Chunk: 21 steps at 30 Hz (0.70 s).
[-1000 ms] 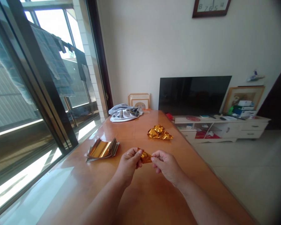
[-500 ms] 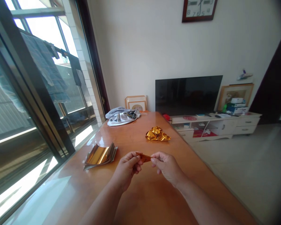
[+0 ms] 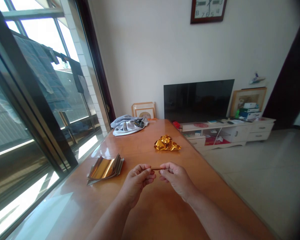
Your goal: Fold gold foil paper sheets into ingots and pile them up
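A small piece of gold foil paper (image 3: 155, 169) is stretched between my two hands above the table (image 3: 150, 213), seen nearly edge-on as a thin dark line. My left hand (image 3: 140, 180) pinches its left end, and my right hand (image 3: 176, 176) pinches the right end. Beyond my hands lies a crumpled-looking heap of shiny gold folded foil (image 3: 167, 143). To the left of my left hand rests a stack of gold foil sheets (image 3: 103, 168), its edges curling up.
Grey cloth (image 3: 128, 125) lies bunched at the table's far left end, near framed pictures (image 3: 145, 110). Behind the table's right edge stand a television (image 3: 198, 101) and a white cabinet (image 3: 260, 131). A glass sliding door borders the left side.
The foil piece between my hands has turned from showing a wider face to a thin edge. My left hand has shifted slightly right. The whole view has moved a little.
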Tool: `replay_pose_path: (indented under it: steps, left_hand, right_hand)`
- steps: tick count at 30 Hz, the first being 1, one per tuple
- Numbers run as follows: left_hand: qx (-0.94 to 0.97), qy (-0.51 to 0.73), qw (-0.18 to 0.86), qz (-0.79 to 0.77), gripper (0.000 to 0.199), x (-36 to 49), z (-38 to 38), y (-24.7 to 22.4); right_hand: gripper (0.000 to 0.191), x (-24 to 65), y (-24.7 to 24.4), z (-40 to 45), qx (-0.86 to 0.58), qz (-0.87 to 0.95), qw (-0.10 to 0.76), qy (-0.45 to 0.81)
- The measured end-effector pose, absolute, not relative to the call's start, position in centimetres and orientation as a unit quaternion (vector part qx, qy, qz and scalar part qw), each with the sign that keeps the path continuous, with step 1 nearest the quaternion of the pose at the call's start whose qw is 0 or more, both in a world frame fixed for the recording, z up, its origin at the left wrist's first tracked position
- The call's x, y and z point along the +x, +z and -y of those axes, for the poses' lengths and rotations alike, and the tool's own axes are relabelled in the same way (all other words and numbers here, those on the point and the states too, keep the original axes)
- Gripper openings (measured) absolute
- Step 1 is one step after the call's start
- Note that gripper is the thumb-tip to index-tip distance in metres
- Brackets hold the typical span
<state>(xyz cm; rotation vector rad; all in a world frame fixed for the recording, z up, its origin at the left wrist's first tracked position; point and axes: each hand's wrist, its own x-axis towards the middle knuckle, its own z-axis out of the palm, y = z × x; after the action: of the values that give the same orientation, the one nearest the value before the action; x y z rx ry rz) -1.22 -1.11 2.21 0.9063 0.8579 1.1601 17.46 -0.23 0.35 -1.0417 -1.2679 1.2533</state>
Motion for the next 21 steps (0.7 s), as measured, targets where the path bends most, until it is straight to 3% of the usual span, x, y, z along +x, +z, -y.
replay_pose_path:
  steps: [21]
  left_hand:
    - [0.42, 0.532, 0.62, -0.396, 0.033, -0.2, 0.9, 0.8]
  right_hand:
    - [0.021, 17.0, -1.7, -0.7, -0.434, 0.547, 0.555, 0.453]
